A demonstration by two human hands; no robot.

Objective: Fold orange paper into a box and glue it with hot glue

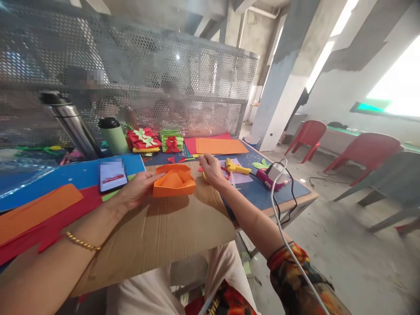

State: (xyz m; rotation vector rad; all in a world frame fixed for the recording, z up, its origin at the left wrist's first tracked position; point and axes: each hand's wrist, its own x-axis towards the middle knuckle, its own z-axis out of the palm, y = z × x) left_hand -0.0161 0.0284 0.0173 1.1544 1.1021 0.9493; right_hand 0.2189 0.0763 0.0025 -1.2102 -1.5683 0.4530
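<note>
My left hand [141, 188] is closed on the left side of an orange folded-paper box [173, 187]. The box has raised walls and a peaked fold in its middle, and is held over a brown cardboard sheet [157, 236]. To the right of the box, my right hand [211, 169] is curled shut, apart from it. A bit of yellow shows below those fingers, but what they hold is hidden. Just beyond this hand lies a yellow glue gun [238, 167] on a pale purple sheet.
A phone [112, 175] lies left of the box. A steel flask [72, 124] and a green cup [114, 136] stand behind, near red [143, 139] and green paper boxes [172, 141]. Orange sheets [221, 146] lie farther back. A purple power strip [272, 180] with cables sits right.
</note>
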